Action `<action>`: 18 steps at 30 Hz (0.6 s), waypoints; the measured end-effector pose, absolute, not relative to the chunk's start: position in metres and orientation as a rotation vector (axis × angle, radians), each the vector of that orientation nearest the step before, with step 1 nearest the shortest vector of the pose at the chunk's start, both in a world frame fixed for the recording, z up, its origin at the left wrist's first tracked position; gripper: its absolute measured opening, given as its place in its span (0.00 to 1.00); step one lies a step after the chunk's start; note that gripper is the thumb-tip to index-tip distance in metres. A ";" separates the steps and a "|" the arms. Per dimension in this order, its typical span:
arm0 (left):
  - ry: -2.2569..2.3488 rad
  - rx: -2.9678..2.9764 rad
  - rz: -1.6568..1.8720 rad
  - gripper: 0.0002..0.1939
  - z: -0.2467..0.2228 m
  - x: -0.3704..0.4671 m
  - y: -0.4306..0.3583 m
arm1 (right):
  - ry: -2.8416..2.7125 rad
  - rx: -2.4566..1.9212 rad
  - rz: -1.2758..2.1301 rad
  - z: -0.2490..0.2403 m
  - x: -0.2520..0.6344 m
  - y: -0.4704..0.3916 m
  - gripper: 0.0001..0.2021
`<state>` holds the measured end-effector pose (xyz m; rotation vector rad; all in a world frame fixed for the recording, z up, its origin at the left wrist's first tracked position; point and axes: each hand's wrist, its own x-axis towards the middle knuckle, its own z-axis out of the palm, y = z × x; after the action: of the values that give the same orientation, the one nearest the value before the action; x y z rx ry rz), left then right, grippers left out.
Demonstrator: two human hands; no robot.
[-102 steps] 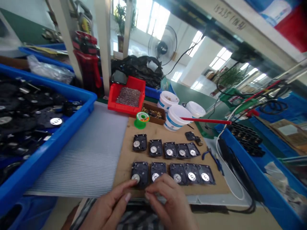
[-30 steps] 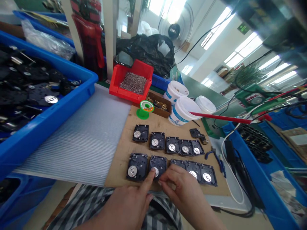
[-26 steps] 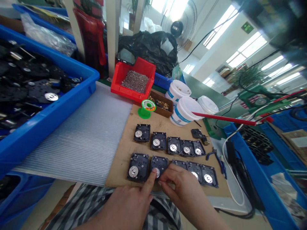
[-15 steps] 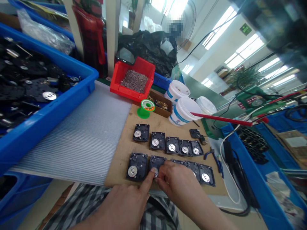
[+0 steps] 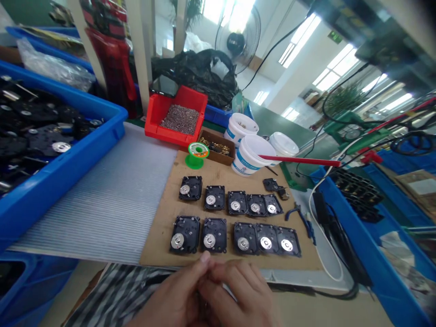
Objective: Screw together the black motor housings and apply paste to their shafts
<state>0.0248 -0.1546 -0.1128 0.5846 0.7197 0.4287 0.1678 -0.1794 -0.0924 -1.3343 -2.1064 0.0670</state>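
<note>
Housings of square black plastic with silver discs (image 5: pixel 220 226) in two rows, hands at the front edge

At the bottom centre of the frame the left hand (image 5: pixel 177 293) and right hand (image 5: pixel 241 293) meet, their fingers (image 5: pixel 226 272) bunched together; whether they pinch a small part cannot be told, as the knuckles hide what lies between. The left thumb tip sits just below the second housing of the front row, seemingly apart from it. All ten housings lie on a brown cardboard sheet (image 5: pixel 160 222) mid-frame, five to a row, discs up.

With the hands so near the edge of the pale grey counter (image 5: pixel 102 195), anything slipping from the fingers could fall onto the black-and-white checked cloth (image 5: pixel 119 290) at lower left. A knuckle carried too far up could knock the nearest housing askew. The three front-row housings towards the right stand against one another, so a push on one would likely shift its neighbours. At lower right, a wrist catching the looped white cable (image 5: pixel 337 278) could drag it against the blue-handled pliers (image 5: pixel 301 214).
</note>
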 end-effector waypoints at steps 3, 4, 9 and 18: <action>0.705 0.531 0.432 0.31 -0.123 0.033 -0.162 | -2.196 -1.314 -0.027 -0.104 0.163 -0.178 0.23; 0.715 0.534 0.441 0.30 -0.128 0.034 -0.163 | -2.222 -1.298 -0.043 -0.106 0.165 -0.177 0.22; 0.742 0.500 0.555 0.20 -0.143 0.036 -0.164 | -2.194 -1.290 -0.005 -0.107 0.177 -0.179 0.18; 0.707 0.394 0.349 0.24 -0.122 0.057 -0.161 | -2.010 -1.230 0.348 -0.094 0.222 -0.186 0.04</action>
<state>0.0568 -0.1615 -0.1222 0.3938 0.7070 0.3491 0.2219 -0.1862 -0.0941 -1.2299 -2.0100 0.3476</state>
